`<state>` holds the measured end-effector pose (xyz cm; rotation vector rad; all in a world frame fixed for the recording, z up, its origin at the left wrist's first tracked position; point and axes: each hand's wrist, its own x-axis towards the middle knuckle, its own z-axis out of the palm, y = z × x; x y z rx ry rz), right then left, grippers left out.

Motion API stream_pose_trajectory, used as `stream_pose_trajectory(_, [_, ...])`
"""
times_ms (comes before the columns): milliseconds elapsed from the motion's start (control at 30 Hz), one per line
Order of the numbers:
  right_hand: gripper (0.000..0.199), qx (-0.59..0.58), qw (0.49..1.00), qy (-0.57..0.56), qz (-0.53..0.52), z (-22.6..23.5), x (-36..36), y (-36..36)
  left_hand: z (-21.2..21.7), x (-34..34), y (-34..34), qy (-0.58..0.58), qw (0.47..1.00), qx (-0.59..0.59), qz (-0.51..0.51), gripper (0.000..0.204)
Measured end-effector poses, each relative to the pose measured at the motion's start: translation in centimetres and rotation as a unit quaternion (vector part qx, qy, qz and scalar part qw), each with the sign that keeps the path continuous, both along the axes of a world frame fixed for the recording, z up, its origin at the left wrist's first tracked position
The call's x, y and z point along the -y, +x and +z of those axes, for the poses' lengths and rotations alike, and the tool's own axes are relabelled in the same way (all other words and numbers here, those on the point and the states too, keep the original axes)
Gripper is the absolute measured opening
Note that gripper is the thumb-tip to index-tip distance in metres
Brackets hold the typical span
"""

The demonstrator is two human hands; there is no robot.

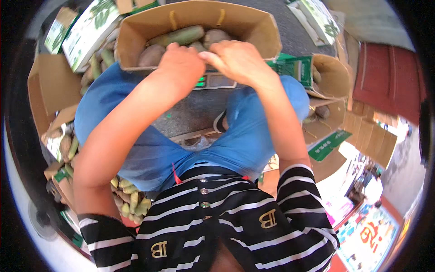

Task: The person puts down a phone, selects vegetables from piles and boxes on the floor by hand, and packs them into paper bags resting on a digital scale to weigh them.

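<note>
Seen from above, a seated person's two bare hands meet at the near rim of an open brown paper bag (199, 25). The left hand (181, 61) is curled loosely, knuckles up, its fingers bent in toward the bag's near edge; what it grips, if anything, cannot be made out. The right hand (238, 59) lies just beside it, fingers pressed together and pointing left so that the fingertips touch the left hand; whether they pinch the bag's edge is hidden. Inside the bag lie several long green vegetables (181, 35) and rounder brownish ones (152, 55), filling its floor. The bag stands on a small weighing scale (215, 81) with a lit green display, set on dark ground between the person's blue-trousered knees (253, 136). As a judgement, the bag looks already loaded and is on the scale, with closing or lifting it left. More green vegetables (129, 199) lie heaped at the lower left, and cardboard boxes (54, 86) ring the spot.
</note>
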<state>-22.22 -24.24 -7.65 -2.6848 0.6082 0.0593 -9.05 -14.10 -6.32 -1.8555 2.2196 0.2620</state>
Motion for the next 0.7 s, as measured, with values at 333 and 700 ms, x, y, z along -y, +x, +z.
stream_pose_trajectory(333, [0.055, 0.003, 0.999, 0.007, -0.033, -0.35, 0.33, -0.56, 0.71, 0.72, -0.69, 0.02, 0.999, 0.027, -0.023, 0.034])
stream_pose_trajectory(700, [0.051, 0.004, 0.999, 0.009, -0.039, -0.71, 0.35, -0.45, 0.22, 0.83, -0.97, 0.009, 0.999, 0.036, -0.023, 0.039])
